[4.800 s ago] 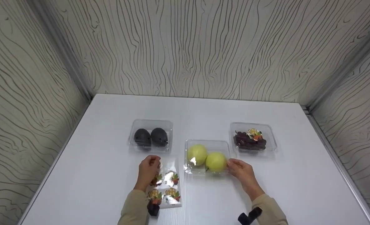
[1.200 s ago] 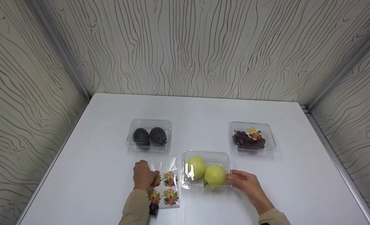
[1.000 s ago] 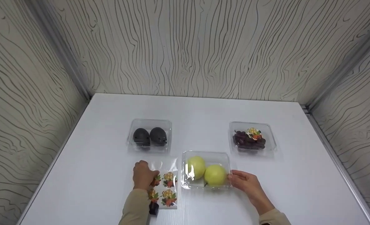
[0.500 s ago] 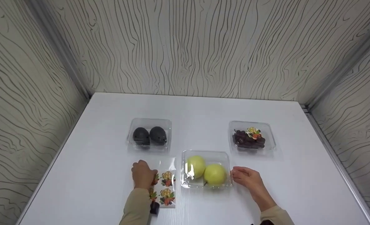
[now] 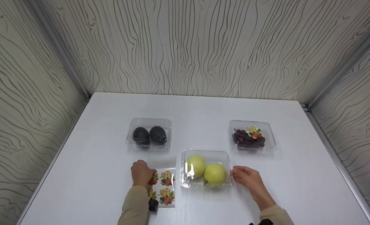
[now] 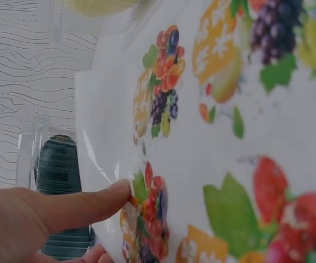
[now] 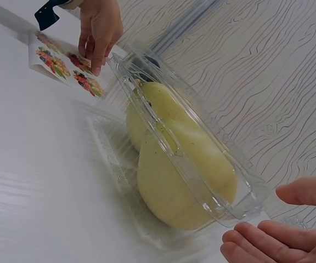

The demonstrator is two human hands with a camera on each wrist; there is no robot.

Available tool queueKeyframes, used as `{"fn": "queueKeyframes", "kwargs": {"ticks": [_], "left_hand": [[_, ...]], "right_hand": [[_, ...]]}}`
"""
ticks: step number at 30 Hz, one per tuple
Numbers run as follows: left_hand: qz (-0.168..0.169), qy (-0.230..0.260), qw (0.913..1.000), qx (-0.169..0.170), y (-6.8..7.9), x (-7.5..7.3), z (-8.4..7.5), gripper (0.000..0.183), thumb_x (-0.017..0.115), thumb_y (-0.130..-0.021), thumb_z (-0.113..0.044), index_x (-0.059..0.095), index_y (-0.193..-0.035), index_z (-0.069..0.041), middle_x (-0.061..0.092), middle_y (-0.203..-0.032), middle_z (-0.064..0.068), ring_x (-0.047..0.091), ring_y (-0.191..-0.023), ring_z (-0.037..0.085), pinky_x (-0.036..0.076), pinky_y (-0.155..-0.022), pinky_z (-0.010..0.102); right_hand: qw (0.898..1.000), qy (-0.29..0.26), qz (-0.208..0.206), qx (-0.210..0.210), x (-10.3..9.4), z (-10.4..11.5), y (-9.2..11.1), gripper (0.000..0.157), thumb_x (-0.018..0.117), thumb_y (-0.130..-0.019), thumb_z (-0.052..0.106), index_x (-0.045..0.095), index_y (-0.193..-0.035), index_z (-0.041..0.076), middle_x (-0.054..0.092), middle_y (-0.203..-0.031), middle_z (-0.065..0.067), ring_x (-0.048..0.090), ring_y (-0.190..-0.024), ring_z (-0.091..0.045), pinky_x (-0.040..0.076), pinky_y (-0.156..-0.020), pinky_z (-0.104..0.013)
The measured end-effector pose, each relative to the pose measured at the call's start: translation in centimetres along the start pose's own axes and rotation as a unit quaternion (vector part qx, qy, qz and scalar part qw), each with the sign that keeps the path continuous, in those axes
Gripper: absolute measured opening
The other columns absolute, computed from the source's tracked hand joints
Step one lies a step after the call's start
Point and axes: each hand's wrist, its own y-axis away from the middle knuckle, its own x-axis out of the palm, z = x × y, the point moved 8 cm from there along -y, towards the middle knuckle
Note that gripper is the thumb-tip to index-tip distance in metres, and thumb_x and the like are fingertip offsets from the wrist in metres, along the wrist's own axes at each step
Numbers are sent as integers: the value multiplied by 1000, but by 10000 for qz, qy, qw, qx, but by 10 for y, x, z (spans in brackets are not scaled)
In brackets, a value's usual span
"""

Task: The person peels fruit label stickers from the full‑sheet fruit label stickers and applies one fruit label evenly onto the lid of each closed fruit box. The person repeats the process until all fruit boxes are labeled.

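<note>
Fruit [image 5: 215, 173] in front box [image 5: 219, 155], sticker sheet [image 5: 161, 187] left, grapes [image 5: 244, 141] behind

Bare fingers [image 7: 292, 234] showed beyond the beige left sleeve [image 5: 133, 203] at seven o'clock, which bore a blocky black attachment [image 5: 153, 205] at its three o'clock, and the matching right sleeve [image 5: 278, 215] at five o'clock, with a dark fitting [image 5: 266, 222] at its eight o'clock.

Container [image 5: 216, 155]: thin, transparent plastic; smooth, glossy, with bright highlights along the moulded edges. Yellow-green fruits [image 5: 215, 174]: smooth surface, soft sheen. Sticker sheet [image 5: 159, 188]: smooth, flexible, paper-like; glossy where it catches light. Table [image 5: 200, 122]: white, smooth, semi-gloss, faintly grained. Wall panels [image 5: 185, 47]: matt, with dark wood-grain lines. Corner rail [image 5: 51, 32]: grey metal, dull finish. Sleeve [image 5: 134, 203]: matt cloth.
</note>
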Motion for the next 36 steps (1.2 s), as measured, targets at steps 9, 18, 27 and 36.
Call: {"fn": "queueKeyframes", "kwargs": {"ticks": [9, 18, 27, 36], "left_hand": [[-61, 382, 9993, 11, 1, -3, 1, 41, 80, -69, -8, 55, -97, 9, 62, -91, 25, 61, -84, 37, 52, -76, 47], [238, 1059, 9940, -152, 0, 2, 9, 54, 77, -71, -6, 55, -117, 13, 63, -112, 31, 63, -101, 40, 53, -91, 51], [528, 989, 9937, -37, -2, -7, 8, 51, 75, -76, -12, 58, -117, 15, 64, -116, 33, 64, -104, 43, 54, -88, 51], [345, 820, 9947, 514, -2, -20, -6, 36, 76, -76, -11, 64, -99, 14, 67, -103, 31, 66, -92, 39, 53, -82, 50]], "right_hand": [[9999, -162, 10, 23, -2, 0, -2, 46, 60, -94, 16, 50, -127, -14, 73, -99, -8, 70, -88, -9, 58, -82, -24], [9996, -234, -29, 172, -7, 0, -4, 46, 59, -95, 17, 50, -129, -13, 73, -102, -7, 69, -91, -7, 58, -84, -24], [9994, -330, -2, 90, -5, 2, -3, 48, 64, -91, 13, 50, -128, -14, 73, -99, -6, 68, -89, -5, 58, -81, -21], [9985, -528, 59, -147, -3, 6, -3, 47, 63, -91, 10, 48, -128, -16, 74, -97, -7, 69, -86, -7, 58, -79, -21]]}}
